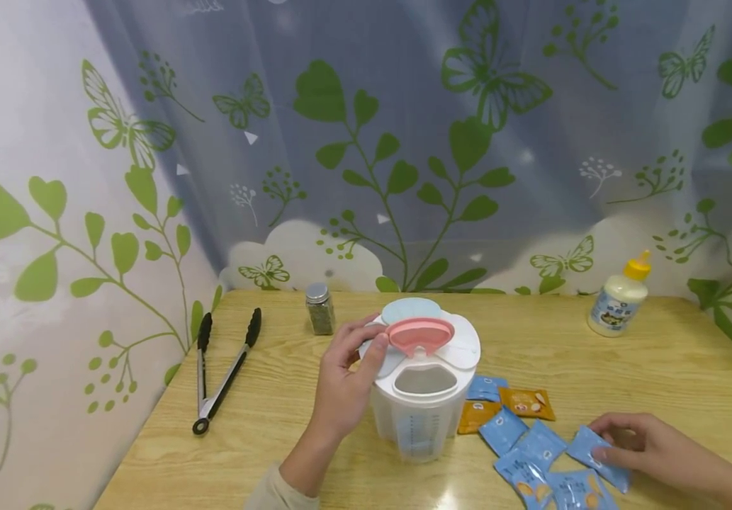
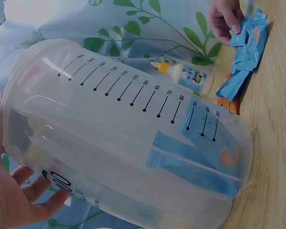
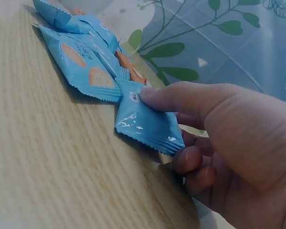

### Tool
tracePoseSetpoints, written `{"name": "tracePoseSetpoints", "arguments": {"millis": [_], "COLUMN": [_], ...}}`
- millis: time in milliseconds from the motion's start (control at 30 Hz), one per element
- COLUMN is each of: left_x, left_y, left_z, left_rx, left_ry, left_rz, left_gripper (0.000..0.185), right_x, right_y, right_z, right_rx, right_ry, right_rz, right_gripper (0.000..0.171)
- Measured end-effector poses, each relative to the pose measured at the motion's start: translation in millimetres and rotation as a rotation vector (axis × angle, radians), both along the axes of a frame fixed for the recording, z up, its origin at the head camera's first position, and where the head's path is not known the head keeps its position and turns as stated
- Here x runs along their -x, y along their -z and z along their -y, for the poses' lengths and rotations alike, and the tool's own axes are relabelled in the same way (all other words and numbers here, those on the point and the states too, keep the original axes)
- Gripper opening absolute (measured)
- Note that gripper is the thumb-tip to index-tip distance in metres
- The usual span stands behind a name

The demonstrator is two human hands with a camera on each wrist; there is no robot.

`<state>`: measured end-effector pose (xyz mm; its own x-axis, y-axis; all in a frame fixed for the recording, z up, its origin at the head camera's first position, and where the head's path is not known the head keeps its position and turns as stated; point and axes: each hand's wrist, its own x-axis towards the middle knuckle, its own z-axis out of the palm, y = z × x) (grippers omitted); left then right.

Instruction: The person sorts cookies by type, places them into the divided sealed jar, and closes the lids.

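A clear plastic storage container [image 1: 421, 425] with a white lid stands on the table. One opening in its lid is uncovered, with a pink flap [image 1: 419, 336] raised behind it. My left hand [image 1: 348, 379] grips the lid's left edge, thumb on top. Through the measuring-marked wall, blue packets [image 2: 195, 162] show inside at the bottom. To the right, my right hand [image 1: 649, 450] pinches a blue snack packet [image 3: 145, 117] between thumb and fingers, at the edge of a group of similar blue packets [image 1: 541, 445]. Orange packets [image 1: 527, 403] lie just beside the container.
Metal tongs [image 1: 225, 382] with black tips lie spread at the left. A small spice jar [image 1: 320, 312] stands behind the container. At the back right is a white bottle [image 1: 617, 301] with a yellow nozzle. A leaf-patterned curtain [image 1: 397, 177] borders the table's back edge.
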<state>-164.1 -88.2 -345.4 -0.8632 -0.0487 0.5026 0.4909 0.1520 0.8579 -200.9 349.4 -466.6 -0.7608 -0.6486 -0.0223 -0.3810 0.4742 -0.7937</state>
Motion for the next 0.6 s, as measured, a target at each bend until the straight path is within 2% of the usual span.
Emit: {"name": "tracePoseSetpoints", "arguments": {"millis": [100, 200, 333, 433, 600], "left_x": [-0.2, 1.3, 9.9, 14.4, 5.8], "left_y": [-0.1, 2.8, 16.0, 22.7, 10.1], "left_z": [0, 0, 2, 3, 2], "left_rx": [-0.009, -0.007, 0.0, 0.001, -0.004], "left_ry": [0.008, 0.009, 0.002, -0.002, 0.001], "left_rz": [-0.004, -0.026, -0.046, -0.042, -0.048], "left_gripper": [0.017, 0.017, 0.016, 0.016, 0.016], "right_x": [-1.7, -2.4, -2.6, -3.0, -5.7], "right_y": [-1.6, -4.7, -11.1, -15.6, -22.3], "right_z": [1, 2, 5, 7, 14], "right_rx": [-0.011, 0.05, 0.145, 0.129, 0.126], "right_ry": [0.019, 0.025, 0.033, 0.061, 0.124], "right_rz": [-0.003, 0.109, 0.275, 0.266, 0.152], "right_gripper": [0.014, 0.017, 0.033, 0.043, 0.045]}}
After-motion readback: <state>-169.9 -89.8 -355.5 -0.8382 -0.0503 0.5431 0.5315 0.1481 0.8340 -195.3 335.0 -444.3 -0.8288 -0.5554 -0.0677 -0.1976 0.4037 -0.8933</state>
